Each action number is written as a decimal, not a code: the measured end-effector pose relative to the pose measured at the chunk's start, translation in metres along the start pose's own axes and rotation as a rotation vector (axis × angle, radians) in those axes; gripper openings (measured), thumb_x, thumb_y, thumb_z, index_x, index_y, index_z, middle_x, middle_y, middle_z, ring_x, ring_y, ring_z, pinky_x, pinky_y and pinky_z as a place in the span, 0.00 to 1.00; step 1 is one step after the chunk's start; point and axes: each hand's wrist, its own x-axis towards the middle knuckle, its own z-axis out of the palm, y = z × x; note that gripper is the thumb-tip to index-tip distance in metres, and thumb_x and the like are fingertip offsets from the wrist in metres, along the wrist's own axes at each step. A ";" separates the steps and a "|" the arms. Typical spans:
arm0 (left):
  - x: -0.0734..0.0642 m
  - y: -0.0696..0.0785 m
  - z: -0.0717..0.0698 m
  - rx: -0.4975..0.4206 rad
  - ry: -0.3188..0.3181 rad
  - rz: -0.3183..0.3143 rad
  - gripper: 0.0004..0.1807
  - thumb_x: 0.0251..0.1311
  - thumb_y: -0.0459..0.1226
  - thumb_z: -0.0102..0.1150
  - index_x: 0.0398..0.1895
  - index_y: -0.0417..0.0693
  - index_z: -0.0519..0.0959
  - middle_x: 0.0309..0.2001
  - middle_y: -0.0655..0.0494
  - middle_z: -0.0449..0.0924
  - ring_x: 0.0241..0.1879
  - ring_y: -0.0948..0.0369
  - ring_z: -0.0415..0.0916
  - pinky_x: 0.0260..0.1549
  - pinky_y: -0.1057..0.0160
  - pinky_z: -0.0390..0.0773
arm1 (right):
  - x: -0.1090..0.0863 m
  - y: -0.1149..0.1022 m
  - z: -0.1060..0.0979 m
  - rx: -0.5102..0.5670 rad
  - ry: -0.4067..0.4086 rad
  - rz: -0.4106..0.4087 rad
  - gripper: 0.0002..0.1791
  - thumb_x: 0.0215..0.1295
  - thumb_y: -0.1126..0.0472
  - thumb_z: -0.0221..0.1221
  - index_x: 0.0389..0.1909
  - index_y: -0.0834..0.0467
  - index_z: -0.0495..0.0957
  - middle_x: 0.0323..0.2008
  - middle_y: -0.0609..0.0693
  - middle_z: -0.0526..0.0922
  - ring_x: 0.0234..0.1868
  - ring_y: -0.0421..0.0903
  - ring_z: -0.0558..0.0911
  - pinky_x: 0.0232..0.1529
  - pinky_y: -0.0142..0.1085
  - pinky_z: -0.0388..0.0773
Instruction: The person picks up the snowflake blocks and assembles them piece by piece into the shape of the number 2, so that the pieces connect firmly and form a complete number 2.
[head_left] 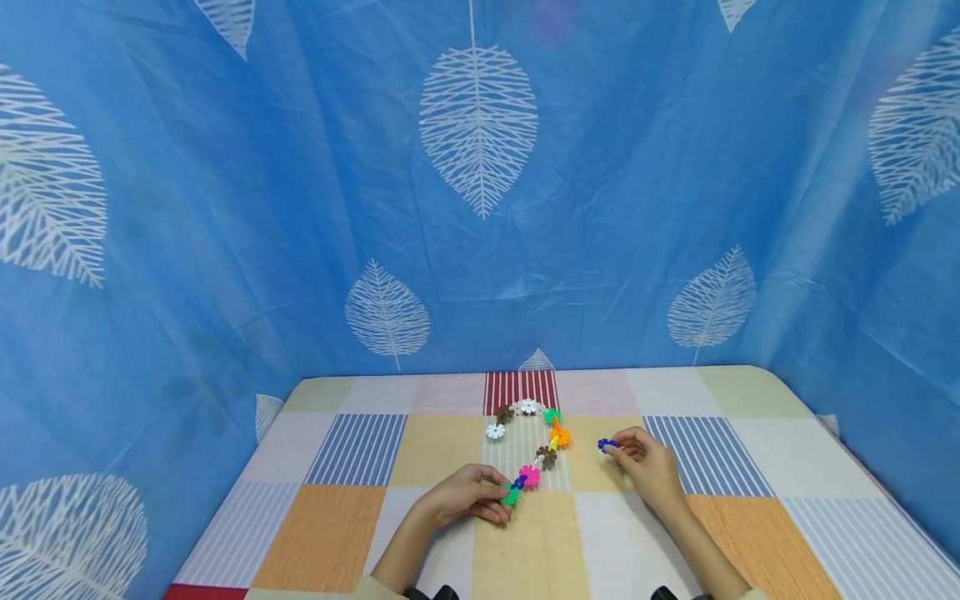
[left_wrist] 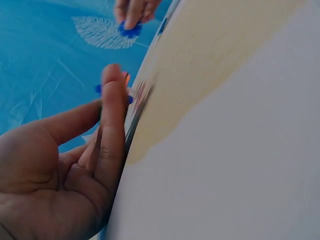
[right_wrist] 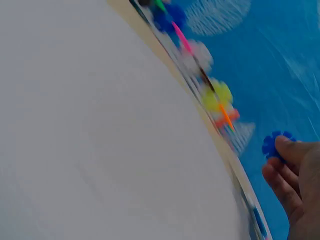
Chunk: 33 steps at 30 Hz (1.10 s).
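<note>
A curved chain of notched plastic snowflake discs lies on the table, with a white disc at its far left end and an orange disc along its right side. At the near end, my left hand pinches a green disc; a dark blue disc and a pink disc follow it. Off to the right, apart from the chain, my right hand pinches a loose blue disc by its edge. In the left wrist view, the left fingers mostly hide the green disc.
A patchwork-patterned cloth covers the table. Blue curtains with white leaf prints stand behind it and along both sides.
</note>
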 end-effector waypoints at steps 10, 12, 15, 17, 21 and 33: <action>0.013 -0.001 0.008 -0.011 0.083 0.133 0.11 0.63 0.31 0.50 0.44 0.30 0.69 0.20 0.54 0.76 0.16 0.68 0.71 0.16 0.73 0.74 | -0.015 -0.058 0.059 0.343 -0.268 0.066 0.07 0.54 0.77 0.60 0.34 0.72 0.76 0.28 0.65 0.80 0.25 0.57 0.82 0.26 0.44 0.81; 0.014 -0.001 0.010 -0.016 0.092 0.138 0.10 0.63 0.31 0.50 0.44 0.30 0.69 0.19 0.55 0.75 0.15 0.69 0.70 0.16 0.73 0.73 | -0.016 -0.067 0.063 0.347 -0.292 0.089 0.06 0.54 0.77 0.59 0.34 0.73 0.75 0.28 0.66 0.80 0.26 0.58 0.82 0.27 0.44 0.81; 0.014 -0.001 0.011 -0.020 0.105 0.143 0.10 0.63 0.30 0.50 0.44 0.30 0.69 0.19 0.55 0.75 0.15 0.69 0.69 0.15 0.74 0.73 | -0.017 -0.072 0.066 0.368 -0.315 0.148 0.06 0.54 0.77 0.59 0.34 0.74 0.75 0.29 0.67 0.79 0.26 0.58 0.82 0.28 0.44 0.81; 0.014 0.000 0.011 -0.024 0.109 0.144 0.10 0.62 0.30 0.50 0.43 0.30 0.69 0.19 0.56 0.75 0.15 0.69 0.69 0.15 0.74 0.72 | -0.017 -0.072 0.068 0.383 -0.328 0.169 0.06 0.55 0.77 0.59 0.33 0.74 0.75 0.29 0.68 0.79 0.27 0.58 0.82 0.29 0.45 0.81; 0.014 0.001 0.011 -0.029 0.104 0.148 0.10 0.63 0.30 0.50 0.43 0.30 0.69 0.19 0.56 0.75 0.15 0.69 0.69 0.15 0.74 0.72 | -0.017 -0.070 0.069 0.413 -0.343 0.176 0.06 0.55 0.77 0.59 0.34 0.75 0.74 0.29 0.69 0.79 0.28 0.60 0.82 0.30 0.44 0.81; 0.017 -0.005 0.010 -0.086 0.143 0.148 0.09 0.63 0.30 0.50 0.43 0.31 0.70 0.18 0.56 0.74 0.14 0.69 0.69 0.14 0.73 0.72 | -0.021 -0.042 0.078 0.511 -0.385 0.175 0.08 0.57 0.73 0.59 0.35 0.74 0.72 0.30 0.69 0.80 0.31 0.58 0.83 0.33 0.43 0.81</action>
